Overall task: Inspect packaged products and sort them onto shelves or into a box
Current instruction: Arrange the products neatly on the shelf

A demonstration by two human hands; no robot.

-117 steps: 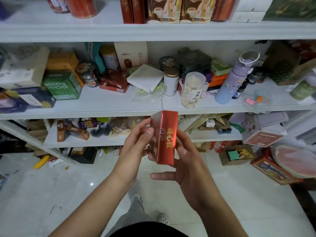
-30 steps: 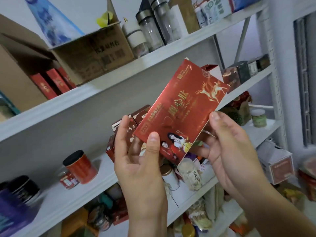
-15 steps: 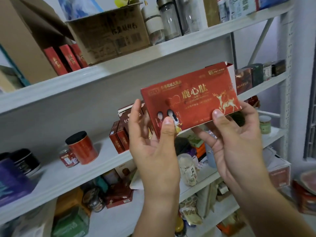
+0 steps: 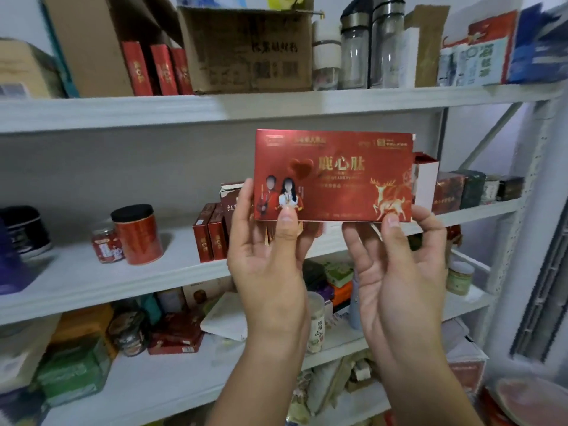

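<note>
Two hands hold one flat red glossy cardboard box (image 4: 333, 176), with its front face toward us. The left hand (image 4: 270, 272) pinches the lower left corner, thumb on the printed face and fingers behind. The right hand (image 4: 396, 272) pinches the lower right edge the same way, so neither hand is free. The box sits above both hands, in the air in front of the bay between the white upper shelf board (image 4: 338, 103) and the white middle shelf board (image 4: 76, 281), touching neither.

Key relation: the long axis runs horizontal, roughly parallel to the shelf edges, with the broad face upright. A row of narrow red upright boxes (image 4: 210, 232) stands on the middle shelf just behind and left of the left hand, so we judge that hand nearer to that slot. To stand beside them, the box would need turning on end. Three more red box spines (image 4: 159, 69) stand on the upper shelf beside a brown corrugated carton (image 4: 246, 50), up and left of the held box.

Materials: thin rectangular card with sharp corners, a shiny laminate, gold foil lettering and a gold deer print. We judge it light, stiff and a bit slick under the thumbs. A red cylindrical tin with black lid (image 4: 138, 235) stands further left on the middle shelf, well apart.
</note>
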